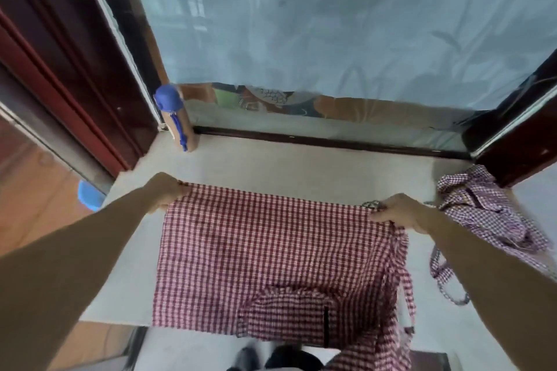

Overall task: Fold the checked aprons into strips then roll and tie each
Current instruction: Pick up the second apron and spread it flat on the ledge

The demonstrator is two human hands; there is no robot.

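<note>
A red-and-white checked apron [265, 253] lies spread flat on the pale table [301, 166], its near part with a pocket hanging over the front edge. My left hand [167, 190] pinches its far left corner. My right hand [398, 211] pinches its far right corner, where a strap trails down the right side. A second, purple checked apron [488, 211] lies crumpled at the table's right end, one strap [443, 277] looping toward the front.
A brown bottle with a blue cap [176, 117] stands at the table's back left corner. A window covered with plastic sheet [331, 24] runs behind the table, framed by dark wooden posts. A blue stool [89, 194] sits on the floor at left.
</note>
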